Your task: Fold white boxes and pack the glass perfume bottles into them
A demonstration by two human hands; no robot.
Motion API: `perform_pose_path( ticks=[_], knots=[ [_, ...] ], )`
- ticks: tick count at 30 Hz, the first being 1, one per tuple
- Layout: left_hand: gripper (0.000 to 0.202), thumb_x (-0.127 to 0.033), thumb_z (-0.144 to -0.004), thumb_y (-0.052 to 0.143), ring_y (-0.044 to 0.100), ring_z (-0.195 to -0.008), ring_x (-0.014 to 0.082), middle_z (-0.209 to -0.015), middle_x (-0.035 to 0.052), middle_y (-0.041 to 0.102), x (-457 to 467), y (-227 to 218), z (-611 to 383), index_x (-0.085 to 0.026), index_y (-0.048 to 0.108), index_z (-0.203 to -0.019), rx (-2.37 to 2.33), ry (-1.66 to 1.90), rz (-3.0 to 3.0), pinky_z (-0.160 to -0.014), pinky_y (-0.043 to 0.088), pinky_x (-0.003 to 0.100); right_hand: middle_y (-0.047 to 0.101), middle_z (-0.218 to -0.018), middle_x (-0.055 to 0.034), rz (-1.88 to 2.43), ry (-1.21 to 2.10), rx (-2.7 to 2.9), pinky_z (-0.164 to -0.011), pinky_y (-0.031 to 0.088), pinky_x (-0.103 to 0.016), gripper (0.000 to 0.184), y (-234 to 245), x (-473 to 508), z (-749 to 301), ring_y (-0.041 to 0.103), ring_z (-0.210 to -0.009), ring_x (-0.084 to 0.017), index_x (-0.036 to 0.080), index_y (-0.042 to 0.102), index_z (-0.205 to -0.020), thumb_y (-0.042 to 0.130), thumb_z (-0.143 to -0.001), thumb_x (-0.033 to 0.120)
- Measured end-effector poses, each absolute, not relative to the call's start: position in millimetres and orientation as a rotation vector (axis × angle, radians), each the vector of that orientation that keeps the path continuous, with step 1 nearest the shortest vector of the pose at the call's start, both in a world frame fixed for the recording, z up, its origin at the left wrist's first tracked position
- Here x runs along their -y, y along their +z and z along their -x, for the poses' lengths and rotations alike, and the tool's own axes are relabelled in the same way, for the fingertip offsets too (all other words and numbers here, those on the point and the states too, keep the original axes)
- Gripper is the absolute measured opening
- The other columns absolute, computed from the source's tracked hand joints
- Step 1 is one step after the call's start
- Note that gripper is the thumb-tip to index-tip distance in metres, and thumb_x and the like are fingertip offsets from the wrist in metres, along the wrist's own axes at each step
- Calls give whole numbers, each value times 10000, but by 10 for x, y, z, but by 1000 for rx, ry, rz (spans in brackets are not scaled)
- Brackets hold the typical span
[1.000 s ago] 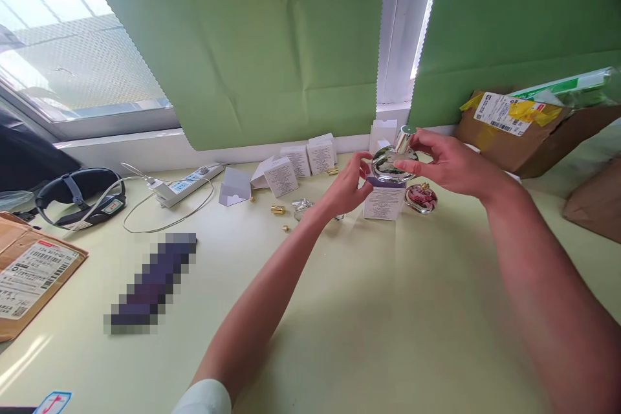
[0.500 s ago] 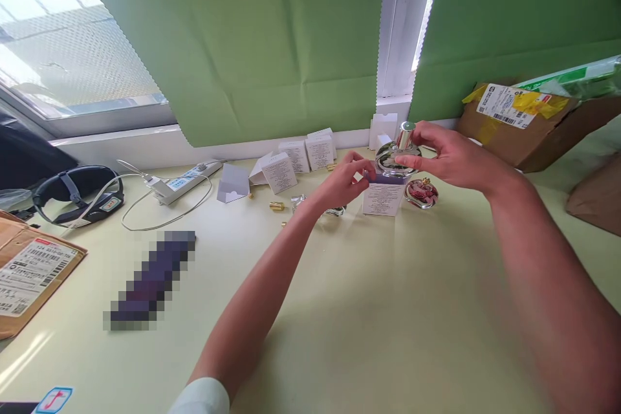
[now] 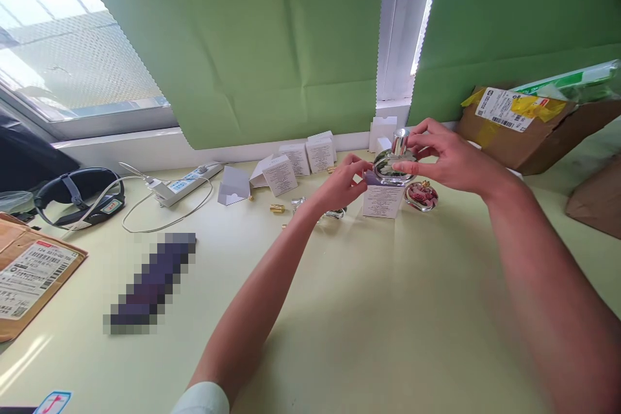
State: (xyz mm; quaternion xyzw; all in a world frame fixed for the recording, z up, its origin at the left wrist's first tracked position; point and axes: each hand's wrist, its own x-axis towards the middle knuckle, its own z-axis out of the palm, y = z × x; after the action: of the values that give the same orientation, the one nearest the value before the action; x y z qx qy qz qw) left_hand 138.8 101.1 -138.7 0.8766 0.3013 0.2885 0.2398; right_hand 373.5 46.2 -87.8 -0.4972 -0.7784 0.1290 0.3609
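My right hand point(image 3: 441, 152) is closed around the side of a clear, rounded perfume bottle point(image 3: 391, 169) with a shiny silver cap. The bottle is upright, right over the top of a small white printed carton point(image 3: 381, 202); how far its base sits inside cannot be told. At the carton's upper left edge, the fingers of my left hand point(image 3: 342, 184) are curled against it, partly hidden. Just right of the carton stands a rounded bottle with red, flower-like contents point(image 3: 421, 196). Another clear bottle point(image 3: 336, 212) lies partly behind my left wrist.
Several white cartons point(image 3: 280, 174) stand along the windowsill. A gold cap point(image 3: 277, 208) lies left of my forearm. Further left are a power strip point(image 3: 187, 182) with a white cable, a black headset point(image 3: 77, 197) and a pixelated dark object point(image 3: 152, 284). A brown cardboard box point(image 3: 528, 129) stands at right.
My right hand has brought the perfume bottle slightly left and down, closer against the carton's top. My left hand stays almost where it was.
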Motion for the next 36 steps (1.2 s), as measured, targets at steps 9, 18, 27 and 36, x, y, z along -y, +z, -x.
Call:
perform_pose_path(
  ticks=[9, 18, 27, 36],
  knots=[
    [129, -174, -894, 523, 593, -1033, 161, -1162, 78, 488, -1014, -1391, -1379, -188, 587, -1005, -803, 763, -2328, -834, 549, 301, 549, -1026, -52, 1278, 320, 2045, -654, 471, -363, 396, -935, -516, -3687, 546, -707, -169, 243, 701, -964, 648, -820, 608],
    [214, -160, -869, 524, 584, -1033, 163, -1163, 83, 502, -1011, -1389, -1386, -182, 578, -1074, -794, 751, -2326, -935, 530, 347, 573, -1068, -58, 1327, 271, 2086, -646, 480, -363, 413, -962, -539, -3692, 606, -727, -186, 244, 672, -935, 639, -810, 636],
    [229, -156, -879, 536, 585, -1015, 156, -1141, 75, 505, -1016, -1397, -1388, -194, 573, -1102, -780, 759, -2315, -920, 533, 343, 587, -1014, -45, 1400, 271, 2142, -637, 455, -350, 409, -949, -538, -3641, 590, -752, -192, 247, 670, -893, 624, -812, 646],
    [250, -163, -892, 508, 582, -1028, 162, -1151, 77, 500, -1018, -1405, -1392, -194, 574, -1130, -795, 753, -2306, -926, 519, 348, 573, -966, -30, 1428, 286, 2155, -586, 411, -330, 350, -968, -548, -3656, 548, -683, -173, 253, 654, -886, 655, -805, 593]
  ],
)
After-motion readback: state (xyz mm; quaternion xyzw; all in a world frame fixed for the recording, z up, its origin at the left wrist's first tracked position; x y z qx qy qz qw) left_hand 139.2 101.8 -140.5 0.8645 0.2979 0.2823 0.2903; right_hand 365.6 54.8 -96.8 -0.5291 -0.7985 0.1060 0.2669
